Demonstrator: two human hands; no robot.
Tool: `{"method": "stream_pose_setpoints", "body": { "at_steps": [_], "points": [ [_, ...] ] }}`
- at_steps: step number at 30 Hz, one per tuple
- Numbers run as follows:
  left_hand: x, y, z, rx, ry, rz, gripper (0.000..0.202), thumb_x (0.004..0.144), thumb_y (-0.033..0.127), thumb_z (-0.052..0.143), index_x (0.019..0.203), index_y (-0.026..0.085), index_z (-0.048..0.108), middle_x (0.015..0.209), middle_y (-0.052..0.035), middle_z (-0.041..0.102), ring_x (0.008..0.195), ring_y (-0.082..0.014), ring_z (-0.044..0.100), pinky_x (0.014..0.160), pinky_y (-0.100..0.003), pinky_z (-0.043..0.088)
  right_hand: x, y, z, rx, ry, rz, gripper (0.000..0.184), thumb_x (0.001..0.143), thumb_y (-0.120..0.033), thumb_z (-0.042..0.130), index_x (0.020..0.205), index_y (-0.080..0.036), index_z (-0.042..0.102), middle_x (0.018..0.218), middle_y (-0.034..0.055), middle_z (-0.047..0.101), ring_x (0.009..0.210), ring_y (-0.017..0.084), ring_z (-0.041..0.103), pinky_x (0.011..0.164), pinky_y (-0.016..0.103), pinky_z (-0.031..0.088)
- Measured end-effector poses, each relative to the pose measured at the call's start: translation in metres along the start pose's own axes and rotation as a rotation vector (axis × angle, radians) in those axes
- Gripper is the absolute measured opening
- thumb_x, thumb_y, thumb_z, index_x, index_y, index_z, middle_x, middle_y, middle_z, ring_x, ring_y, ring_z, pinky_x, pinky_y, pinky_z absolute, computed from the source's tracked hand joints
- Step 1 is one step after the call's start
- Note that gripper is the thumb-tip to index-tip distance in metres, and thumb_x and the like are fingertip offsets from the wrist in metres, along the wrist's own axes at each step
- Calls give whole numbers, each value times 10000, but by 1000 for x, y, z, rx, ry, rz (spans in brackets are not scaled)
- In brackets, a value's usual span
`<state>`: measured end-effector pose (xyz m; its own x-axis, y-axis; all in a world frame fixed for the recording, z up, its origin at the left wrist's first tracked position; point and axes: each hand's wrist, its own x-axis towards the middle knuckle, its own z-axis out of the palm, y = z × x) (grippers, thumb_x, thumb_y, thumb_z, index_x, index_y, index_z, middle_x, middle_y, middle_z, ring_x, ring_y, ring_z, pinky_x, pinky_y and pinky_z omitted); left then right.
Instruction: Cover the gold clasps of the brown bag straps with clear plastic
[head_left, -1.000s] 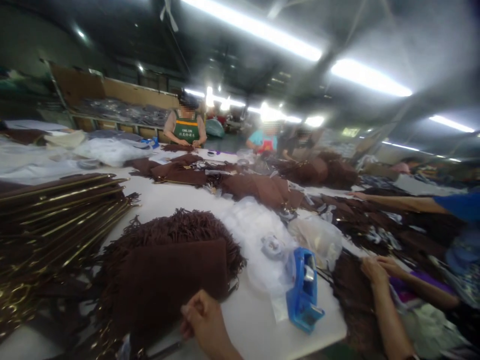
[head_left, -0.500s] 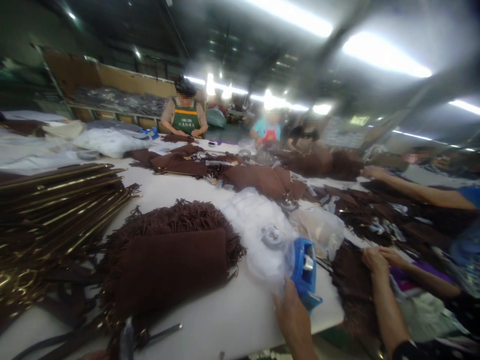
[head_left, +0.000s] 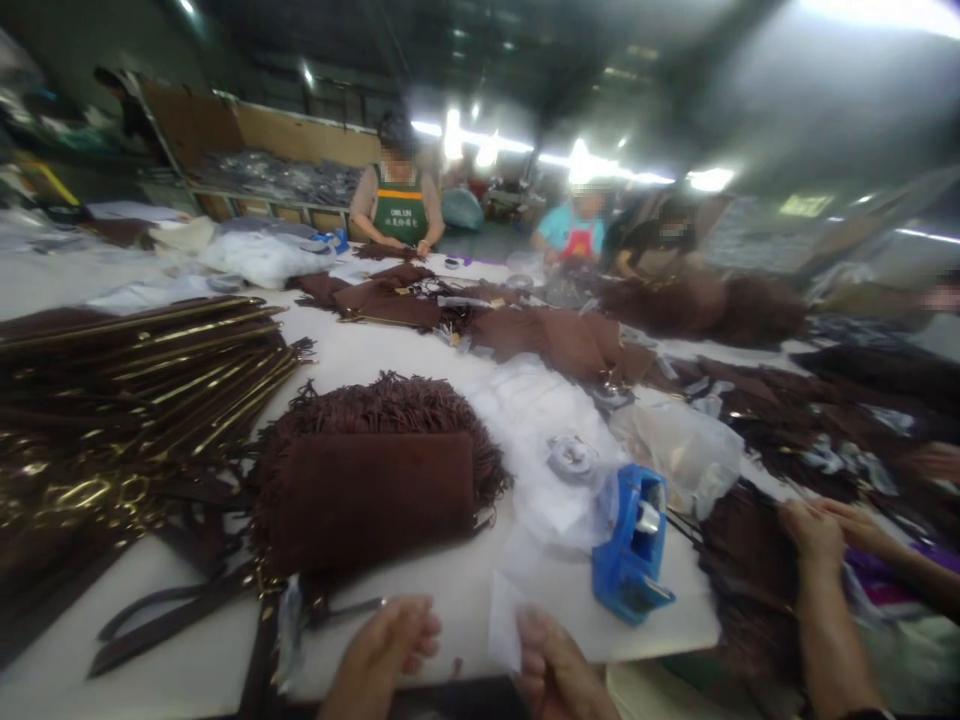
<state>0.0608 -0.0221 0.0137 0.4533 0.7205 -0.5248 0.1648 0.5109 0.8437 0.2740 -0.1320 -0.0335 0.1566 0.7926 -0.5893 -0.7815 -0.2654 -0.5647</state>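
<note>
Two hands show at the near edge of the table (head_left: pixel 420 370). The left hand (head_left: pixel 386 650) rests with its fingers curled loosely, holding nothing that can be made out, its fingertips close to a thin metal piece (head_left: pixel 352 607) lying on the white top. The right hand (head_left: pixel 551 665) pinches a small white slip (head_left: pixel 504 632) between thumb and fingers, the slip standing up just left of the hand.

Just beyond the left hand lies a brown fringed bag (head_left: pixel 371 485), flat on the table, with dark straps (head_left: pixel 161 620) trailing out to the left of it. Up and to the right of the right hand sits a blue tape dispenser (head_left: pixel 631 550), near the table's corner, and behind it a heap of clear plastic bags (head_left: pixel 547 440). Far to the left of both hands is a stack of brown pieces with gold edges (head_left: pixel 142 375).

Right of the dispenser, another person's hands (head_left: pixel 817 530) rest on dark brown material. Further workers stand at the far end, blurred.
</note>
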Motion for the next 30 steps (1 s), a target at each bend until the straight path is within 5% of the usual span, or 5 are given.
{"method": "stream_pose_setpoints", "body": {
  "at_steps": [7,16,23,27,30],
  "points": [
    [43,1,69,-294,-231,-65,295,700,366,763,784,106,653,699,-51,671,614,-138,576,608,-231,425,-6,46,1,-318,-239,0,480,594,-542,822,724,-185,528,545,-64,475,457,46,360,478,191,262],
    [-24,2,-7,-565,236,159,274,727,308,770,924,134,693,894,-78,718,834,-203,654,768,-286,518,-10,22,22,-815,-302,-143,383,769,-551,633,704,-184,542,657,-32,462,645,132,415,613,250,329],
    [-118,-82,-110,-680,665,-148,295,650,275,809,879,161,663,910,-99,736,860,-263,687,795,-354,560,10,31,92,-1040,-285,-267,291,846,-466,525,751,-193,564,658,-33,488,642,145,444,594,240,361],
    [-147,-83,-136,-195,1175,-16,468,697,314,721,1135,227,584,1074,-64,700,1050,-323,630,912,-433,505,5,48,134,-1238,-398,-289,219,855,-359,503,726,-200,579,645,-34,541,646,148,495,594,237,352],
    [-137,-51,-115,241,956,299,427,758,352,675,1171,273,603,1286,-36,601,1171,-301,544,1036,-386,403,-3,56,159,-1325,-537,-270,142,828,-269,524,728,-204,600,672,-34,598,672,147,540,609,230,353]
  ]
}}
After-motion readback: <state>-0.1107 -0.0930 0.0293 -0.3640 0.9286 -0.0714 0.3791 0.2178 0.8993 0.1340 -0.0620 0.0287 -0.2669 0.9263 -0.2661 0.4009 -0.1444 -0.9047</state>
